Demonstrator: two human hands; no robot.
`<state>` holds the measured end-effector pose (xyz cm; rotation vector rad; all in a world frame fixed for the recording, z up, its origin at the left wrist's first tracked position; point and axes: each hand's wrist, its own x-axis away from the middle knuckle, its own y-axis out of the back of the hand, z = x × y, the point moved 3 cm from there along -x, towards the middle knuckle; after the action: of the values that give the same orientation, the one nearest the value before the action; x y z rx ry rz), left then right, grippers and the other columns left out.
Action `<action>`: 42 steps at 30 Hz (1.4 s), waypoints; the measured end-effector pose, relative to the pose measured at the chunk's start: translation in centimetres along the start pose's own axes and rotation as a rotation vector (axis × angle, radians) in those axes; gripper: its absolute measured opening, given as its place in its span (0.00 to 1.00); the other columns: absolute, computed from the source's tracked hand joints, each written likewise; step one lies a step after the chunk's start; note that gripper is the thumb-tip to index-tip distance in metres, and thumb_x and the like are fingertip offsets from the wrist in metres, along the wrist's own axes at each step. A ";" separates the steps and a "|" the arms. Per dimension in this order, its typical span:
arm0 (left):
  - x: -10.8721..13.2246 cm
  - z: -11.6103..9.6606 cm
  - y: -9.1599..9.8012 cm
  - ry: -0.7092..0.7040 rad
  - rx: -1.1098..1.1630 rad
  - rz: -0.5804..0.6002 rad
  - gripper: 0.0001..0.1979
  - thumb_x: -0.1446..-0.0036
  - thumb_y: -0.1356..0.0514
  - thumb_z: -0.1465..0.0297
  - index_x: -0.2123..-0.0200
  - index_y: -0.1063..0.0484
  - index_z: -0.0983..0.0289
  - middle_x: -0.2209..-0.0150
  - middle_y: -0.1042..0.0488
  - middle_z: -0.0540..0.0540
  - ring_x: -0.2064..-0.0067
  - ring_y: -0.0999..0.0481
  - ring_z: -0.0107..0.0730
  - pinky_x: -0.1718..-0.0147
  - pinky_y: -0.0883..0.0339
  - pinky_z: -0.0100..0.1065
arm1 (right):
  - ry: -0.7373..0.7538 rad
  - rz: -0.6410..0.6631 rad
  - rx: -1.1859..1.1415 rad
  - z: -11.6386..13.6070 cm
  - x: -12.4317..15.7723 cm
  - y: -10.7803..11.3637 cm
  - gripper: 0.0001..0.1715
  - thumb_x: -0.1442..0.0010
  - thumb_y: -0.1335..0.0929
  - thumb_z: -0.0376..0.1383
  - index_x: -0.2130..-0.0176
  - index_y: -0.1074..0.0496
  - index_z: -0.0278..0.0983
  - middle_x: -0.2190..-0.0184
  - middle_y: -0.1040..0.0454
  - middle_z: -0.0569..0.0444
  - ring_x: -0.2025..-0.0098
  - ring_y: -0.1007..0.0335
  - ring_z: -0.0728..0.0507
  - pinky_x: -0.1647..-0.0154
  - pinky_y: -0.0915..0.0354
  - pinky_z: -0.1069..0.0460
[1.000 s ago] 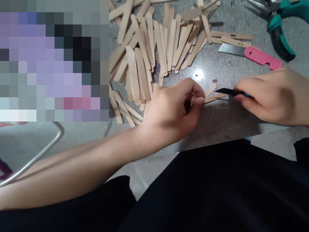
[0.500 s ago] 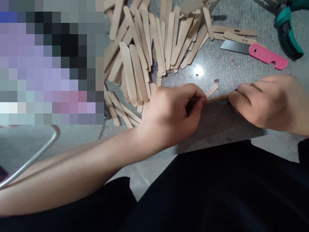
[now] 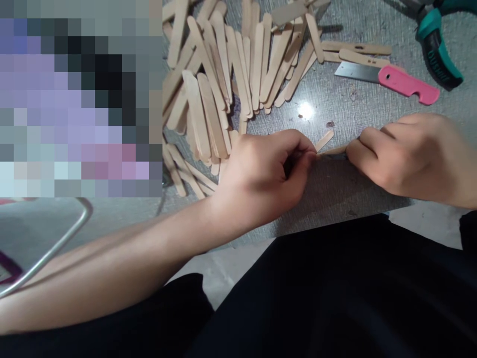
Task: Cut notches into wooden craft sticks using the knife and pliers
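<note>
Between my two hands stretches a thin wooden craft stick [image 3: 333, 150], seen nearly edge-on. My left hand [image 3: 266, 174] is closed, thumb and forefinger pinching its left end. The curled fingers of my right hand [image 3: 398, 154] close on the other end, which they hide. A short pale piece of wood [image 3: 325, 141] sticks up at an angle beside my left fingertips; whether it is held or lies on the table I cannot tell. Behind my left hand lies a spread of loose craft sticks [image 3: 257, 64].
A pink-handled craft knife [image 3: 408, 84] lies with its blade out beyond my right hand. Teal and black pliers [image 3: 439, 54] rest at the upper right. The grey table [image 3: 328, 184] ends just before my dark-clothed lap. At lower left stands a curved metal bar [image 3: 55, 251].
My right hand has shifted slightly left, and so have the knife and pliers in view, so the camera has turned a little. Both hands keep their grip on the stick.
</note>
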<state>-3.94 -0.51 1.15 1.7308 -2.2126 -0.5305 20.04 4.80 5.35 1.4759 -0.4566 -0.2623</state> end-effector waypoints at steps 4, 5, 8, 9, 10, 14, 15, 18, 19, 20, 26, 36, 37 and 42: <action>-0.2 -0.6 0.1 0.027 -0.066 -0.011 0.07 0.33 0.33 0.74 0.64 0.19 0.57 0.76 0.23 0.47 0.77 0.29 0.29 0.78 0.43 0.37 | 0.021 0.031 0.042 0.2 0.1 -0.1 0.18 0.28 0.37 0.24 0.68 0.32 0.40 0.74 0.36 0.55 0.73 0.62 0.46 0.71 0.53 0.44; -0.3 -0.7 0.1 0.023 -0.070 -0.015 0.07 0.33 0.33 0.73 0.65 0.19 0.57 0.77 0.23 0.47 0.77 0.29 0.28 0.78 0.44 0.37 | 0.014 0.031 0.032 0.1 0.1 -0.1 0.18 0.28 0.37 0.24 0.68 0.31 0.40 0.74 0.36 0.55 0.73 0.61 0.45 0.70 0.53 0.43; -0.3 -0.5 0.1 0.011 -0.060 -0.022 0.07 0.33 0.32 0.73 0.65 0.19 0.57 0.77 0.23 0.47 0.78 0.31 0.27 0.80 0.45 0.37 | -0.004 0.025 -0.020 0.0 0.2 -0.2 0.20 0.28 0.38 0.22 0.68 0.31 0.40 0.73 0.35 0.54 0.73 0.59 0.44 0.69 0.54 0.42; -0.2 -0.4 0.0 0.012 -0.049 -0.020 0.07 0.33 0.32 0.73 0.65 0.19 0.57 0.76 0.22 0.47 0.78 0.31 0.28 0.80 0.45 0.37 | -0.007 0.024 -0.031 0.0 0.3 -0.3 0.20 0.28 0.38 0.22 0.68 0.32 0.40 0.73 0.36 0.54 0.73 0.59 0.44 0.69 0.54 0.42; -0.2 -0.2 0.0 0.015 -0.034 -0.015 0.07 0.32 0.32 0.73 0.64 0.18 0.57 0.76 0.22 0.47 0.78 0.31 0.28 0.80 0.45 0.37 | -0.006 0.022 -0.034 0.0 0.3 -0.3 0.21 0.28 0.39 0.21 0.69 0.32 0.40 0.74 0.36 0.54 0.72 0.60 0.44 0.68 0.55 0.42; 0.1 0.1 0.0 0.014 0.005 -0.009 0.06 0.31 0.31 0.72 0.63 0.17 0.57 0.74 0.22 0.48 0.76 0.31 0.29 0.78 0.44 0.38 | 0.019 0.025 0.015 0.0 0.3 -0.2 0.20 0.28 0.39 0.21 0.69 0.33 0.40 0.74 0.37 0.55 0.72 0.62 0.45 0.69 0.54 0.43; 0.1 0.0 0.0 0.018 -0.008 -0.010 0.06 0.32 0.31 0.73 0.63 0.17 0.57 0.74 0.22 0.48 0.76 0.31 0.30 0.78 0.43 0.38 | 0.027 0.025 0.031 0.0 0.3 -0.2 0.20 0.29 0.39 0.21 0.69 0.34 0.40 0.74 0.38 0.55 0.73 0.63 0.45 0.70 0.55 0.44; 0.1 -0.3 0.0 0.040 -0.073 -0.018 0.06 0.33 0.32 0.74 0.64 0.18 0.57 0.75 0.22 0.47 0.77 0.32 0.29 0.78 0.43 0.38 | 0.033 0.039 0.069 0.3 0.3 -0.3 0.20 0.31 0.40 0.19 0.68 0.33 0.39 0.73 0.40 0.56 0.74 0.63 0.46 0.71 0.56 0.45; 0.1 -0.4 -0.1 0.036 -0.085 -0.028 0.07 0.32 0.32 0.74 0.64 0.18 0.57 0.75 0.22 0.47 0.77 0.32 0.29 0.78 0.44 0.39 | 0.025 0.037 0.069 0.4 0.3 -0.4 0.20 0.32 0.40 0.19 0.67 0.32 0.39 0.73 0.40 0.56 0.74 0.63 0.46 0.71 0.57 0.45; 0.1 -0.4 -0.1 0.028 -0.089 -0.036 0.07 0.32 0.33 0.73 0.64 0.18 0.57 0.75 0.23 0.47 0.78 0.32 0.29 0.79 0.45 0.39 | 0.011 0.033 0.059 0.5 0.3 -0.4 0.20 0.32 0.40 0.19 0.67 0.32 0.39 0.73 0.39 0.56 0.74 0.63 0.46 0.70 0.58 0.45; 0.4 0.5 -0.2 0.013 -0.009 -0.031 0.08 0.27 0.33 0.69 0.62 0.16 0.57 0.74 0.23 0.49 0.73 0.28 0.33 0.76 0.41 0.41 | -0.049 0.059 -0.061 0.3 -0.2 -0.3 0.20 0.32 0.40 0.17 0.68 0.34 0.38 0.74 0.40 0.57 0.75 0.62 0.48 0.71 0.57 0.45; 0.7 0.5 -0.1 -0.058 -0.043 -0.057 0.08 0.26 0.33 0.69 0.60 0.13 0.56 0.71 0.18 0.49 0.73 0.26 0.34 0.76 0.37 0.41 | 0.043 0.165 0.078 0.2 -1.2 0.7 0.26 0.34 0.45 0.13 0.67 0.35 0.39 0.78 0.52 0.61 0.79 0.62 0.49 0.75 0.57 0.49; 0.7 0.4 -0.1 -0.062 -0.054 -0.052 0.09 0.26 0.33 0.70 0.60 0.13 0.56 0.72 0.18 0.49 0.73 0.26 0.33 0.76 0.37 0.41 | 0.049 0.166 0.088 0.2 -1.2 0.7 0.26 0.34 0.44 0.12 0.67 0.34 0.39 0.78 0.51 0.61 0.79 0.62 0.49 0.76 0.57 0.49; 0.6 0.0 -0.1 -0.020 -0.116 -0.037 0.08 0.27 0.33 0.71 0.61 0.13 0.57 0.72 0.17 0.50 0.73 0.25 0.33 0.76 0.37 0.40 | 0.070 0.182 0.195 0.2 -1.2 0.3 0.26 0.36 0.43 0.12 0.65 0.32 0.39 0.78 0.51 0.62 0.80 0.59 0.49 0.77 0.58 0.49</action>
<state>-4.06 -1.14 1.08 1.7176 -2.1219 -0.6733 18.84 5.14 5.55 1.6156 -0.5681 -0.0220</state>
